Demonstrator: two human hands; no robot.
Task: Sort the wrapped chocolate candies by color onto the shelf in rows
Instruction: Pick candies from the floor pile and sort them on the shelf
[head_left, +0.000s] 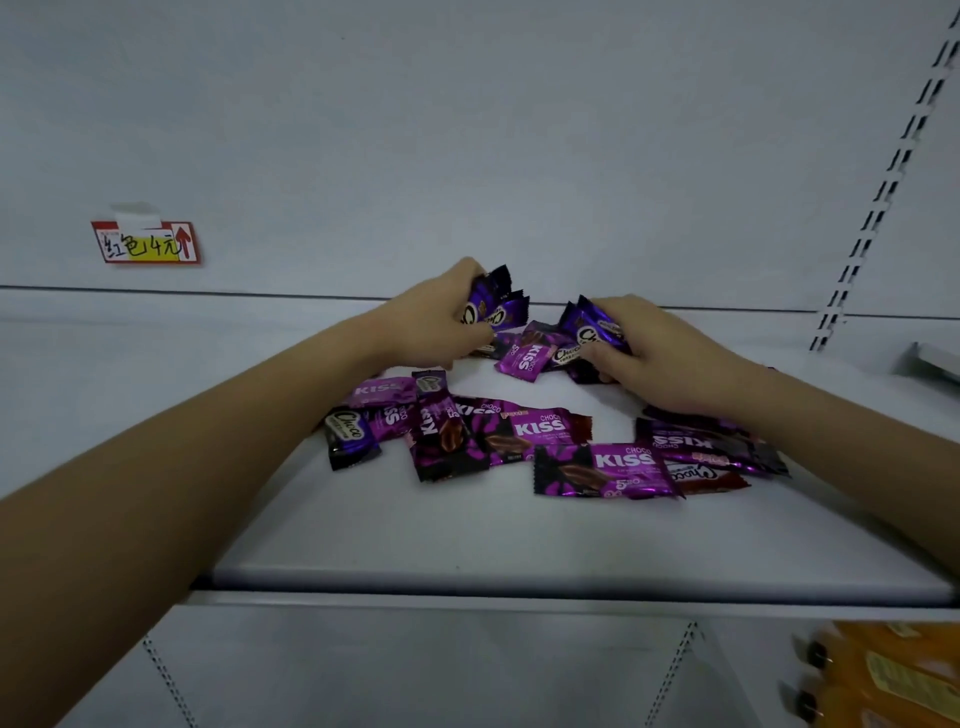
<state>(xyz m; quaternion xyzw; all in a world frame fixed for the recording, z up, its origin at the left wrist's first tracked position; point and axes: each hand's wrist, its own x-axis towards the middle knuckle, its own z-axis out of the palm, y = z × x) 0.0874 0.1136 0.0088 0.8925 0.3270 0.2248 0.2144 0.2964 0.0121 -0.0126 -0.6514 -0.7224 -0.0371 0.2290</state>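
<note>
Both your hands clutch purple candies (496, 306), left hand (431, 327) at eleven o'clock of the loose pile (524, 436), right hand (665, 364) at one; lay them flat, side by side, along the shelf (467, 540) back.

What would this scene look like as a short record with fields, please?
surface: white shelf
left hand: grips raised purple candies
right hand: grips low purple candies by the back pile
loose candies: mostly purple KISS and Choco wrappers, scattered and overlapping
odd colour: red-brown Choco candy, right side
rows: none formed
back wall: red price tag
below: orange packs
</note>
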